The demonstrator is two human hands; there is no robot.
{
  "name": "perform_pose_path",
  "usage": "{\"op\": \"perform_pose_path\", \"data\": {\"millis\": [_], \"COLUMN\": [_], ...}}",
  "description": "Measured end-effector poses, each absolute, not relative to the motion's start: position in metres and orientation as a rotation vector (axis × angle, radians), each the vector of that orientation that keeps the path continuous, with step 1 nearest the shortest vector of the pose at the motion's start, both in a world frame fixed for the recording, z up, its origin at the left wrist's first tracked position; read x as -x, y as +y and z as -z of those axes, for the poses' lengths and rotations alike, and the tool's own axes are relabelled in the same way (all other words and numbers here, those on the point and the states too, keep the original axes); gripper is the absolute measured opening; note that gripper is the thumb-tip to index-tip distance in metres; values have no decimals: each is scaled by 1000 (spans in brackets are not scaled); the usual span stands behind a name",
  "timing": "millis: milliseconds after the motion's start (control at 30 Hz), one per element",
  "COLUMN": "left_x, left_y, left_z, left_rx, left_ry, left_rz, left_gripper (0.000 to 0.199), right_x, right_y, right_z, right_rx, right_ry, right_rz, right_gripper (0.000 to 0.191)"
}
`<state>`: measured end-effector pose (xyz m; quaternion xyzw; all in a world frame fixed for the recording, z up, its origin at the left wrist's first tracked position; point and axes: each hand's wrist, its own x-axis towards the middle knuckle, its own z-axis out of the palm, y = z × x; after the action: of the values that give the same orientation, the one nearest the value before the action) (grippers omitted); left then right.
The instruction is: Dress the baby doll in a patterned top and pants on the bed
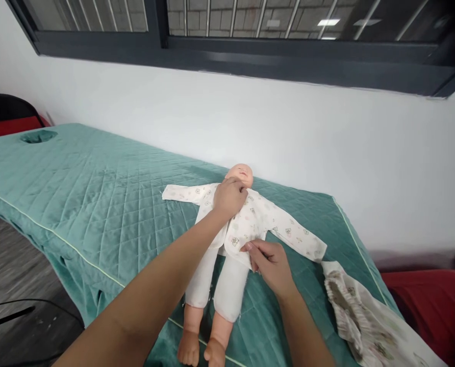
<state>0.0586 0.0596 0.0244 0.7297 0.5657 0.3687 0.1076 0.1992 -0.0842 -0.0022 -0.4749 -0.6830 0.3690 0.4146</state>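
Note:
A baby doll (220,331) lies on its back, its head by the wall and its bare feet toward me. It wears a white printed jacket (284,224) with both sleeves spread out, over white leg coverings. My left hand (230,197) is at the jacket's neckline just below the doll's chin, fingers bent together; what they pinch there is hidden. With thumb and forefinger, my right hand (268,260) pinches the jacket's lower front edge near the doll's hip. The doll's own hands do not show beyond the sleeve ends.
The doll rests on a bed with a green quilted cover (108,204), which has a face hole (39,136) at the far left. Printed baby trousers (373,316) lie at the right. A white wall and barred window (227,51) stand behind; a red item (426,300) is at the right.

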Motion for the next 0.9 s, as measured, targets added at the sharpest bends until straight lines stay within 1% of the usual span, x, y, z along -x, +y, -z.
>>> {"op": "perform_pose_path", "data": {"millis": [533,900], "left_x": [-58,-57], "left_y": [59,56], "left_z": [-23,-25], "left_rx": [-2114,-2100], "left_ry": [1638,1635], "left_rz": [-1142,-1143], "left_gripper": [25,25], "right_x": [-203,-202], "right_y": [-84,-85], "right_z": [12,8], "right_rx": [1188,1210], "right_ry": [-1694,-1666], "right_rz": [-969,-980], "right_gripper": [35,36]}}
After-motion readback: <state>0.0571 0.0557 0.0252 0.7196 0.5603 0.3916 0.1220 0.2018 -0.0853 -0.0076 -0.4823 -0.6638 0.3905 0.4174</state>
